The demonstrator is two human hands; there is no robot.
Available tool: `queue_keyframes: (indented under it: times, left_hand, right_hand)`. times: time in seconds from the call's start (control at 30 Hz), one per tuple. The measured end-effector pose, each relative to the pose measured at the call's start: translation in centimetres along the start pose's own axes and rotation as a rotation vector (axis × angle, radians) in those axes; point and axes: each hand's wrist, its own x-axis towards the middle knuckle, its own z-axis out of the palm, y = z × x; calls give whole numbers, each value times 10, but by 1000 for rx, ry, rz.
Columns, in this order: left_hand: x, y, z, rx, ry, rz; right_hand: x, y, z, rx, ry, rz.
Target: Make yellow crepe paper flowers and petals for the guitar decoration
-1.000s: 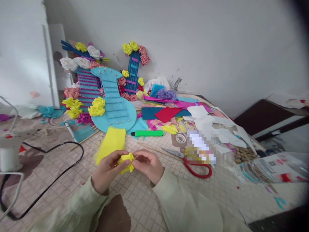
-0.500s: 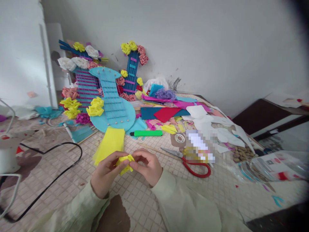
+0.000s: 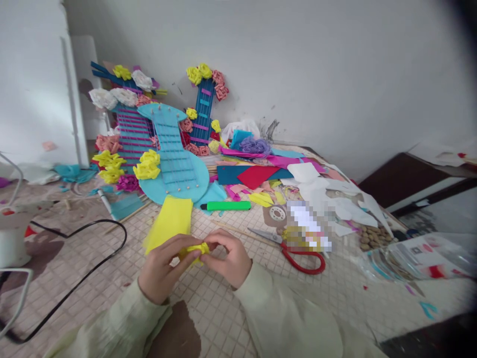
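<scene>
Between my two hands is a crumpled yellow paper flower (image 3: pixel 203 247), partly covered by fingers. My left hand (image 3: pixel 162 268) pinches it from the left with thumb and fingers. From the right, my right hand (image 3: pixel 229 256) pinches its other edge between thumb and forefinger. Just behind my left hand lies a stack of yellow crepe paper (image 3: pixel 172 219). A green marker (image 3: pixel 228 206) rests beyond the hands. To the right of my right hand are scissors with red handles (image 3: pixel 303 258), their blades toward me on the left.
A light-blue guitar-shaped craft (image 3: pixel 175 164) stands behind, with paper flowers beside it. A black cable (image 3: pixel 100 263) loops at left. Coloured paper scraps (image 3: pixel 257 176), white paper pieces (image 3: pixel 316 191), a pile of nuts or pebbles (image 3: pixel 372 237) and a plastic bottle (image 3: pixel 421 258) lie toward the right.
The yellow flower has tipped and shows less of itself between my fingers. My left hand has turned slightly over it; my right hand keeps nearly the same place.
</scene>
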Motion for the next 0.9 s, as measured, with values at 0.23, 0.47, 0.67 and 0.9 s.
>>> queue_keyframes:
  times: [0.23,0.47,0.67,0.9]
  left_hand:
    - [-1,4,3,-215,80,-233]
    - [-6,2,10,-421,158,-496]
    - [-6,1,13,-418,161,-541]
    - [-2,6,10,-240,109,-405]
  right_hand:
    - [-2,1,2,265,-34,101]
    - [-4,2,2,177,-7,-6]
    - [-5,-1,2,20,14,-127]
    - [-4,-4,2,-34,59,-41]
